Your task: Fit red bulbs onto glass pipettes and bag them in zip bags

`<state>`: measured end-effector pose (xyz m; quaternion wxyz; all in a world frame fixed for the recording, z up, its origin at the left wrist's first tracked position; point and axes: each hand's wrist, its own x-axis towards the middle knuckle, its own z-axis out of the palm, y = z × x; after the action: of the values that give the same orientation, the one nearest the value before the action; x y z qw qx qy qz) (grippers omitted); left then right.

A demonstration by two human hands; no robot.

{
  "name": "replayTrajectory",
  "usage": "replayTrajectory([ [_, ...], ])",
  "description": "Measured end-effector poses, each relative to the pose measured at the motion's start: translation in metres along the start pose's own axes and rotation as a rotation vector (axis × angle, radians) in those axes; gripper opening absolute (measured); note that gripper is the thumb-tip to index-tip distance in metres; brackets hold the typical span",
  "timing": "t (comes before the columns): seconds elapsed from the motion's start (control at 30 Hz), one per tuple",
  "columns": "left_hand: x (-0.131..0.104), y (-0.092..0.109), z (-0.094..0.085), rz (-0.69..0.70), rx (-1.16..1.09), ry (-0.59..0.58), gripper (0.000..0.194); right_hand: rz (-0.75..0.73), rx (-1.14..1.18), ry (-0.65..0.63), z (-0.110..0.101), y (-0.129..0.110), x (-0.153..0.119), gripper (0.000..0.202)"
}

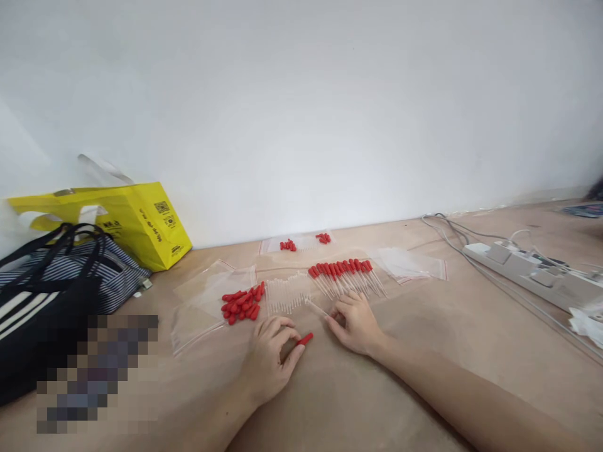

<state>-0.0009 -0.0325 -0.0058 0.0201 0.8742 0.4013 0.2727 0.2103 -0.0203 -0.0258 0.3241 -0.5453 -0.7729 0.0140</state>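
Between the thumb and fingers of my left hand (271, 358) is one red rubber bulb (305, 339). My right hand (353, 323) has its thumb and fingers at the end of a thin clear tube (316, 307), which slants up and left. A heap of red bulbs (241, 304) lies on a clear bag left of a row of bare clear tubes (286, 294). Several tubes capped with red bulbs (342, 270) lie side by side just beyond my right hand.
Clear zip bags (409, 263) lie on the brown surface, two small groups of red pieces (287, 245) near the wall. At left stand a yellow bag (141, 220) and a black bag (51, 326); at right, a power strip (532, 273) with cables.
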Motion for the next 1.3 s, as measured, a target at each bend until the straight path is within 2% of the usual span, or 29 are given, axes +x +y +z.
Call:
replayTrajectory([
  [0.07,-0.001,0.002,0.001,-0.018,-0.013,-0.002,0.008,-0.061,0.013,-0.032,-0.007,0.004,-0.013,0.014],
  [0.17,0.0,0.001,0.002,-0.024,-0.018,0.02,0.012,-0.07,0.046,-0.086,-0.015,0.01,-0.022,0.013],
  [0.27,0.001,0.001,0.005,0.015,-0.004,0.032,0.019,-0.061,0.127,-0.089,-0.017,0.013,-0.022,0.009],
  [0.37,0.0,0.001,0.009,0.065,0.02,0.027,0.027,-0.074,0.189,-0.072,-0.013,0.01,-0.018,0.015],
  [0.5,0.001,0.0,0.012,0.097,0.023,0.04,0.013,-0.04,0.19,-0.084,-0.005,0.005,-0.012,0.011],
  [0.63,0.003,0.001,0.01,0.091,-0.023,0.031,0.013,-0.008,0.153,-0.099,-0.002,0.004,-0.01,0.009],
  [0.83,0.006,0.001,0.009,-0.003,0.026,0.039,0.014,-0.011,0.066,-0.079,-0.005,0.0,-0.013,0.009],
  [1.3,0.006,0.006,0.007,-0.002,0.05,0.052,0.017,-0.174,0.116,0.015,-0.008,-0.016,-0.019,0.019],
])
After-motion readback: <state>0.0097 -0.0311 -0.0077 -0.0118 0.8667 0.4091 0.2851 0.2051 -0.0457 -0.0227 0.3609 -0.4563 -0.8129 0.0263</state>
